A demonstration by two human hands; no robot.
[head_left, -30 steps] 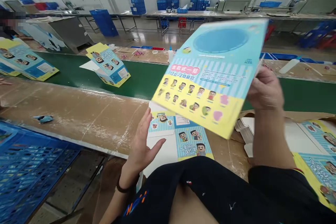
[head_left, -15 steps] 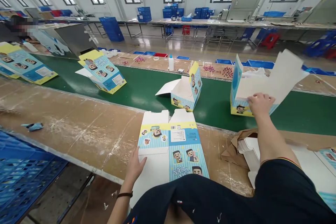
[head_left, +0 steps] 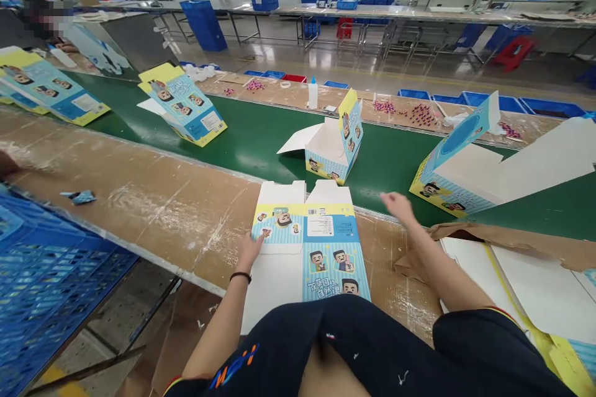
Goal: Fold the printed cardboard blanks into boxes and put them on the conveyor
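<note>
- Now the right hand (head_left: 398, 206) is off the half-folded blue-and-yellow cardboard box (head_left: 459, 189), which sits tilted on the green conveyor belt (head_left: 386, 177) to the right, its white flaps spread; the hand hangs open just above the belt's near edge, fingers loose, holding nothing
- The left hand (head_left: 249, 250), wearing a thin black wristband (head_left: 240, 275), is open too, its fingertips resting on the flat blue-and-yellow printed carton blank (head_left: 326, 254) without pinching it
- That blank lies on the brown cardboard-covered bench (head_left: 139, 198), straight ahead and near the person, its white flaps pointing far
- Two more opened printed boxes lie on the belt, one (head_left: 333, 149) ahead and one (head_left: 181, 105) further left
- Brown wrapping paper (head_left: 503, 237) and large white sheets (head_left: 526, 285) lie near right; a blue plastic crate (head_left: 56, 267) sits near left
- Dark clothing (head_left: 326, 341) hides the blank's near end; a shape cut off at the left edge is too unclear to identify
</note>
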